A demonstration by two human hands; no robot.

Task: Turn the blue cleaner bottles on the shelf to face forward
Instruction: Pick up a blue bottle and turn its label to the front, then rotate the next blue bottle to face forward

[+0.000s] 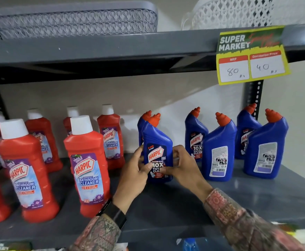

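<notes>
Both hands on one blue cleaner bottle, front row, mid-shelf, upright, front label out toward the camera. Left hand wraps the bottle's left side, thumb across the lower label; right hand grips its right side, fingers curled against the edge. Both grips closed on the bottle.

Directly behind it, a second blue bottle, mostly hidden, only the red cap and shoulder show. To the right, four more blue ones in two staggered pairs: rear bottle label forward, front bottle back label showing; further right, another rear bottle label forward, partly covered by the outermost bottle, back label showing.

To the left, red bathroom cleaner bottles, white caps. Nearest front one sits just beside the left wrist; one behind stands near the held bottle's left side. More red ones crowd to the left edge.

Grey shelf has bare room in front of the blue row and under the right forearm. Front lip runs below the wrists. Upper shelf overhangs well above the caps, carrying a grey basket and a white basket. Yellow price tag hangs from its edge at right. Perforated upright post stands behind the right-hand bottles.
</notes>
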